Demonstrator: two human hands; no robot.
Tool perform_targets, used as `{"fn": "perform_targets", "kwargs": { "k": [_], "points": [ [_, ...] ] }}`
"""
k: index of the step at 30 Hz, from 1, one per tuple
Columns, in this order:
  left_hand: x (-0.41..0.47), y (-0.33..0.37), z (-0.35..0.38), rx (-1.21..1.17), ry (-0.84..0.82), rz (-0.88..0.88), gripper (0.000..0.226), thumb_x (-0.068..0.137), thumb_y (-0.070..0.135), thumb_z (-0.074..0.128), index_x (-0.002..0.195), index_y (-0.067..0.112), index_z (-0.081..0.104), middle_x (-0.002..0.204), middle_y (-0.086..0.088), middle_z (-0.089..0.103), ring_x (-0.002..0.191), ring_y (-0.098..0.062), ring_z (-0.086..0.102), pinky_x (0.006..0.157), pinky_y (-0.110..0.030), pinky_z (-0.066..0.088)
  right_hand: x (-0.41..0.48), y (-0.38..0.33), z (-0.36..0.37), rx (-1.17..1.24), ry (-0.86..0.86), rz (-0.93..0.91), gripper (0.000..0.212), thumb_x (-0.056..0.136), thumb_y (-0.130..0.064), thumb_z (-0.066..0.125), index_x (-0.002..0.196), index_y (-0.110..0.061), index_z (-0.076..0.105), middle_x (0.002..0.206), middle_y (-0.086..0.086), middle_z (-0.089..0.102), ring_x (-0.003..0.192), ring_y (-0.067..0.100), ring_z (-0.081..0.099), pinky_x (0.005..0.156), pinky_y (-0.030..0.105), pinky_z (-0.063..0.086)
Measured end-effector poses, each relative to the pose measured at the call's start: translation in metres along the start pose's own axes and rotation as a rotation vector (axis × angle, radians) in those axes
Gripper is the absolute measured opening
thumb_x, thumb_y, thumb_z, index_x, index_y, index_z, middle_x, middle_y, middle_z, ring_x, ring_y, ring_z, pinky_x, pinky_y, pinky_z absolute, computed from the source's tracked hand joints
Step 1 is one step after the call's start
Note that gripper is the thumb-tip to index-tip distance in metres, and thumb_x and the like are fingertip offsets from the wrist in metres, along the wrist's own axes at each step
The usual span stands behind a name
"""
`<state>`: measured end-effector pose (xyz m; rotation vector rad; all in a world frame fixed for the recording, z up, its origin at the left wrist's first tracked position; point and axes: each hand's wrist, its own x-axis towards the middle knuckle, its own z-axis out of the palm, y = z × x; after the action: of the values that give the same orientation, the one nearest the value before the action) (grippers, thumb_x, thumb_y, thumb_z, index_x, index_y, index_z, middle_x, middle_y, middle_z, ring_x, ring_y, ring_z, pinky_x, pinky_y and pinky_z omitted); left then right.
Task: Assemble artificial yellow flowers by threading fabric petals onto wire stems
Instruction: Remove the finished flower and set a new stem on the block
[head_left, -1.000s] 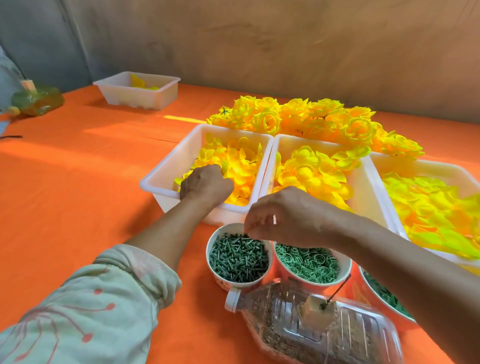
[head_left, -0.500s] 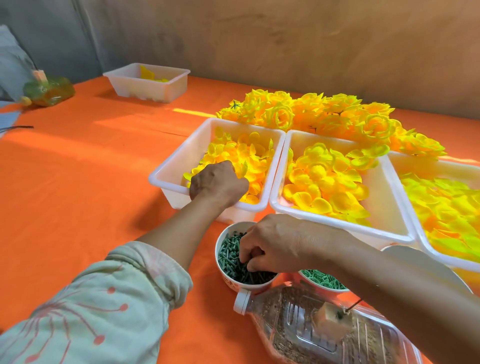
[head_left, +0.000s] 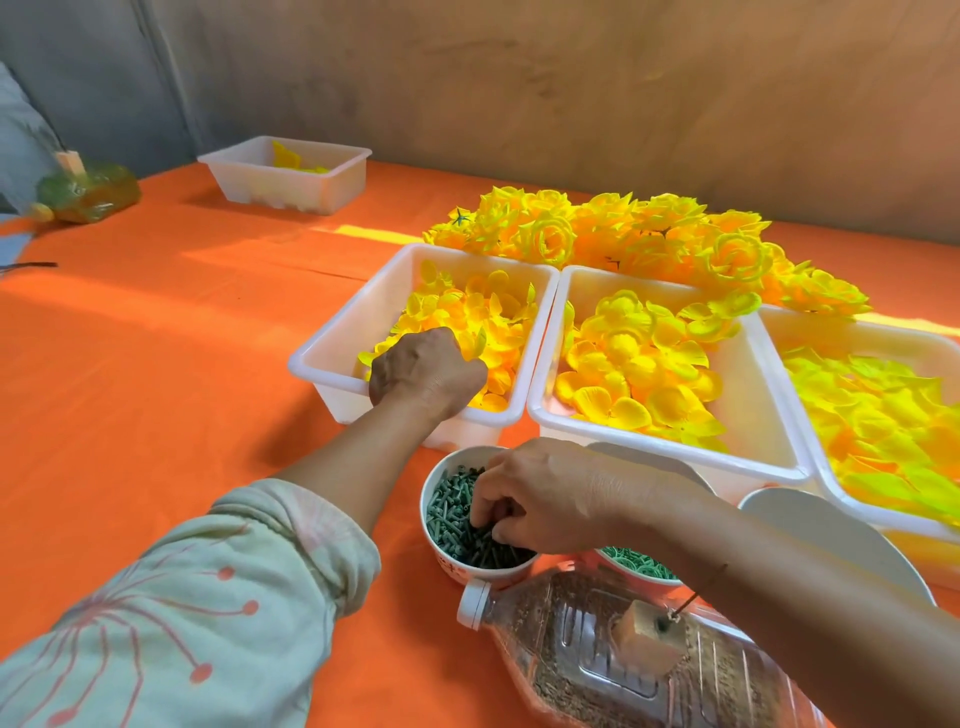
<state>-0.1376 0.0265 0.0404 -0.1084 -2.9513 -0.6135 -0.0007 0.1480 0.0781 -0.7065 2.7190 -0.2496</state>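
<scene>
My left hand reaches into the left white tray of small yellow petals. Its fingers curl down into the petals and their tips are hidden. My right hand dips into a white bowl of dark green pegs, pinching among them with thumb and fingertips. A thin wire stem stands in a small block on a plastic bottle lying at the front. Finished yellow flowers are heaped behind the trays.
A middle tray and a right tray hold larger yellow petals. A bowl of green rings sits under my right wrist, beside a white lid. Far left stand another white tray and a green bottle on the orange cloth.
My right hand dropped from above the bowls into the green peg bowl and closed its fingers among the pegs. My left hand stayed in the petal tray.
</scene>
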Motion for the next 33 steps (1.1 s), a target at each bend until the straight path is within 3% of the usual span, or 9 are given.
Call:
{"fn": "perform_targets", "kwargs": {
  "k": [4,8,14,18,21,24,27,30,33],
  "points": [
    [0.0,0.0,0.0,-0.002,0.002,-0.008,0.042,0.077,0.046,0.055,0.111,0.024,0.068,0.115,-0.011,0.068,0.105,-0.036,0.062,0.073,-0.033,0.035,0.001,0.0,-0.001,0.031,0.015,0.008,0.016,0.083,-0.022,0.067,0.099,-0.025,0.071,0.102,-0.006,0.069,0.088,0.011,0.058,0.077,0.031,0.05],
    [0.0,0.0,0.0,-0.003,0.017,-0.009,0.042,0.077,0.047,0.054,0.11,0.024,0.068,0.114,-0.012,0.068,0.104,-0.037,0.062,0.073,-0.034,0.036,-0.002,0.002,-0.003,0.079,0.042,0.015,0.012,0.081,-0.018,0.068,0.092,-0.021,0.071,0.092,-0.006,0.07,0.077,0.005,0.051,0.069,0.024,0.044],
    [0.0,0.0,0.0,0.0,0.02,-0.006,0.04,0.077,0.045,0.055,0.109,0.024,0.068,0.112,-0.011,0.068,0.102,-0.036,0.062,0.072,-0.033,0.036,-0.001,-0.003,-0.002,0.063,0.038,0.008,0.026,0.082,-0.011,0.06,0.103,-0.024,0.068,0.1,-0.008,0.068,0.084,0.01,0.054,0.075,0.028,0.049],
    [0.0,0.0,0.0,-0.001,0.019,-0.008,0.04,0.076,0.044,0.054,0.109,0.024,0.068,0.112,-0.011,0.068,0.102,-0.036,0.062,0.072,-0.032,0.036,-0.002,-0.002,-0.002,0.063,0.033,0.011,0.037,0.087,-0.013,0.053,0.115,-0.032,0.068,0.105,-0.006,0.068,0.082,0.007,0.052,0.069,0.018,0.039],
    [0.0,0.0,0.0,0.006,0.023,-0.007,0.04,0.076,0.044,0.054,0.108,0.023,0.068,0.112,-0.011,0.068,0.102,-0.036,0.062,0.072,-0.032,0.036,-0.009,0.002,-0.007,0.28,0.084,0.01,0.029,0.086,-0.011,0.059,0.106,-0.028,0.072,0.09,-0.011,0.067,0.071,-0.001,0.053,0.063,0.007,0.036],
    [0.0,-0.001,0.0,0.016,0.027,-0.005,0.041,0.077,0.045,0.055,0.108,0.023,0.068,0.112,-0.012,0.068,0.102,-0.037,0.063,0.072,-0.033,0.037,-0.019,0.006,-0.012,0.674,0.144,0.02,0.017,0.087,-0.006,0.064,0.092,-0.02,0.07,0.073,-0.014,0.061,0.067,0.002,0.051,0.065,0.015,0.041],
    [0.001,-0.001,0.0,0.015,0.025,-0.016,0.042,0.077,0.047,0.055,0.11,0.024,0.068,0.114,-0.013,0.068,0.102,-0.037,0.063,0.072,-0.033,0.039,-0.031,0.008,-0.015,0.928,0.2,0.007,0.013,0.09,-0.001,0.063,0.089,-0.013,0.066,0.079,0.002,0.063,0.073,0.012,0.054,0.07,0.026,0.044],
    [0.001,-0.001,0.0,0.02,0.025,-0.026,0.043,0.077,0.048,0.055,0.11,0.024,0.068,0.113,-0.013,0.068,0.1,-0.037,0.063,0.072,-0.034,0.04,-0.047,0.009,-0.019,1.049,0.244,-0.015,0.016,0.091,0.005,0.059,0.091,-0.009,0.067,0.078,0.011,0.064,0.07,0.016,0.059,0.067,0.026,0.048],
    [0.001,0.0,-0.002,0.036,0.026,-0.024,0.041,0.078,0.048,0.055,0.107,0.023,0.069,0.11,-0.013,0.068,0.098,-0.037,0.063,0.072,-0.033,0.039,-0.065,0.01,-0.024,1.073,0.332,-0.005,0.02,0.092,0.002,0.058,0.094,-0.012,0.072,0.069,0.004,0.063,0.066,0.013,0.057,0.068,0.027,0.047]
  ]
}}
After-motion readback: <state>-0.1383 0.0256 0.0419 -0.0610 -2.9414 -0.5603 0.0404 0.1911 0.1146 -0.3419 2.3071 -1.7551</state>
